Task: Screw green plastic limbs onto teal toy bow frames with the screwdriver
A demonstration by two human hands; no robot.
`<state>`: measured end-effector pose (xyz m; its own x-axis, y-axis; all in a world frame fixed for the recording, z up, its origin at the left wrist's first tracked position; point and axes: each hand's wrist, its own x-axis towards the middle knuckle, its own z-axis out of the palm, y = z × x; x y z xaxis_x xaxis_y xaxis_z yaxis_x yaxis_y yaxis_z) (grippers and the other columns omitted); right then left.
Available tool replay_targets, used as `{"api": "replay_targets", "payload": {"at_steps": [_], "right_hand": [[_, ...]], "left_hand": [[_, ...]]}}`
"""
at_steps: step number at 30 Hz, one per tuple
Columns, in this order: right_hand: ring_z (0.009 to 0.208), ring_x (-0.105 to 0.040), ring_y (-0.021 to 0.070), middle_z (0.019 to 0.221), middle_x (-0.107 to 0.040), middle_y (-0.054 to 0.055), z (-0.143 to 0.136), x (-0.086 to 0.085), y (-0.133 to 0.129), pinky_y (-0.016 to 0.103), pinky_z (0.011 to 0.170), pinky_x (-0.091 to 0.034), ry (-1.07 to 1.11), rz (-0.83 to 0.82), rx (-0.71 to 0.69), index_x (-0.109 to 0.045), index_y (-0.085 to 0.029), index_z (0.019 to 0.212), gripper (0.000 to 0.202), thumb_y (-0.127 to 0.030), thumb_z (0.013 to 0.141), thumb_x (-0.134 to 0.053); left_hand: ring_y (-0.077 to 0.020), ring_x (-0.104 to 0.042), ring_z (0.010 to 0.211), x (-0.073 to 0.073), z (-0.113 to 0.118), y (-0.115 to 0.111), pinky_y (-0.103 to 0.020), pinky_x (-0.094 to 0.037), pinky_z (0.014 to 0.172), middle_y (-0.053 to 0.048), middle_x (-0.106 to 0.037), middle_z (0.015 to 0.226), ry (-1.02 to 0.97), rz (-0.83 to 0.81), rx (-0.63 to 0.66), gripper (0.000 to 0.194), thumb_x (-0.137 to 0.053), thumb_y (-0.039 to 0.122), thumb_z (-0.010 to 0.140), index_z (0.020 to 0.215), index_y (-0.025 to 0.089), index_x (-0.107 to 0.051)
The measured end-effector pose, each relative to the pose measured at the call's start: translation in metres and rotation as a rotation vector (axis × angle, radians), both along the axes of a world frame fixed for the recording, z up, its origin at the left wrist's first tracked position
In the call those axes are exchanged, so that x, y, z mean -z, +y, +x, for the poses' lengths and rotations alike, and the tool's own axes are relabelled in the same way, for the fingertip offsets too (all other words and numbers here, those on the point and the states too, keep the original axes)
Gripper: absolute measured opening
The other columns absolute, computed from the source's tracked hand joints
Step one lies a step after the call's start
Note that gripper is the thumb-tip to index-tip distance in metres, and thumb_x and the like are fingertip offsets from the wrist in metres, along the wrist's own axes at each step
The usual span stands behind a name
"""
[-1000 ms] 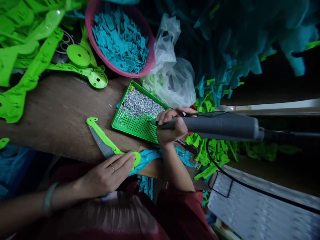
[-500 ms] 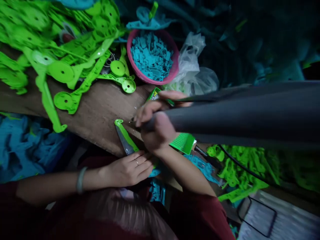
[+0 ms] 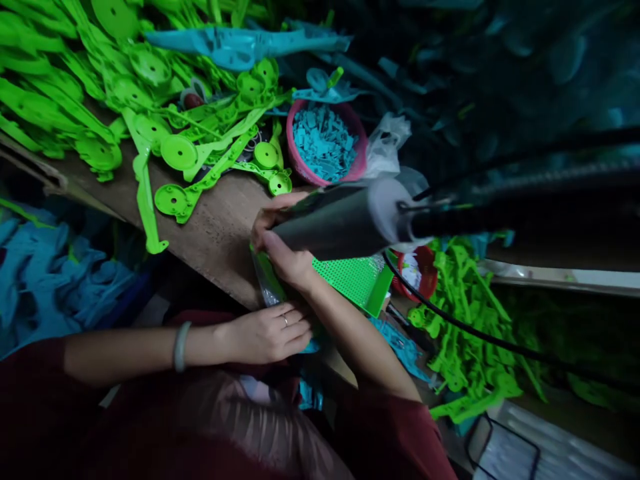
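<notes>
My right hand (image 3: 287,259) is closed around a dark electric screwdriver (image 3: 340,217), its back end tilted up toward the camera with a cord trailing off. The screwdriver's tip is hidden by my hand, above a long green plastic part (image 3: 265,277) with a greyish clear strip along it. My left hand (image 3: 270,332), with a ring and a wrist bangle, lies over the near end of that part and holds it against the bench. A perforated green tray (image 3: 350,279) sits just right of my right hand.
Piled green plastic parts (image 3: 110,87) cover the bench's far left. Behind my hands stands a pink basin (image 3: 295,160) of small blue pieces. A red bowl (image 3: 429,270) and more green parts (image 3: 475,333) are at right. A black cable (image 3: 465,327) crosses there; blue parts (image 3: 65,287) lie lower left.
The view has shifted and turned slightly. My right hand and the screwdriver have moved left and down over the green part, and the screwdriver's back end now shows. My left hand keeps its hold.
</notes>
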<state>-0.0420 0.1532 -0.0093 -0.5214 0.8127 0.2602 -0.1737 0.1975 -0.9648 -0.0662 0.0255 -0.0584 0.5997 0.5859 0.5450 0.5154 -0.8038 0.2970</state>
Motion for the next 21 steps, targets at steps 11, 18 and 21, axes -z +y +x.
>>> {"api": "replay_targets", "payload": {"at_steps": [11, 18, 21], "right_hand": [[0.041, -0.045, 0.0102, 0.051, -0.043, -0.012, 0.211, -0.051, 0.024, 0.025, 0.047, -0.043, 0.019, 0.23, 0.982, -0.047, -0.027, 0.093, 0.023, -0.039, 0.077, -0.058], [0.099, -0.064, 0.0197, 0.107, -0.062, 0.005, 0.33, -0.012, -0.07, 0.035, 0.082, -0.054, -0.491, 0.276, 1.128, -0.05, -0.023, 0.119, 0.054, -0.045, 0.075, -0.072], [0.099, -0.063, 0.0207, 0.108, -0.062, 0.01, 0.376, 0.006, -0.166, 0.038, 0.086, -0.052, -0.847, 0.345, 1.285, -0.052, -0.02, 0.125, 0.043, -0.038, 0.087, -0.06]], "left_hand": [[-0.0361, -0.037, 0.142, -0.044, -0.066, 0.021, -0.056, -0.033, 0.114, -0.019, -0.043, 0.151, 0.289, -0.164, -0.068, 0.045, -0.052, 0.032, 0.096, 0.134, 0.009, -0.054], [-0.0339, -0.054, 0.127, -0.031, 0.05, 0.033, -0.053, -0.043, 0.106, -0.019, -0.054, 0.141, 0.347, -0.091, 0.09, 0.04, -0.051, 0.026, 0.096, 0.132, 0.008, -0.057], [-0.0354, -0.06, 0.117, -0.018, 0.044, 0.039, -0.053, -0.05, 0.096, -0.02, -0.059, 0.134, 0.383, -0.088, 0.101, 0.038, -0.043, 0.018, 0.096, 0.129, 0.01, -0.06]]}}
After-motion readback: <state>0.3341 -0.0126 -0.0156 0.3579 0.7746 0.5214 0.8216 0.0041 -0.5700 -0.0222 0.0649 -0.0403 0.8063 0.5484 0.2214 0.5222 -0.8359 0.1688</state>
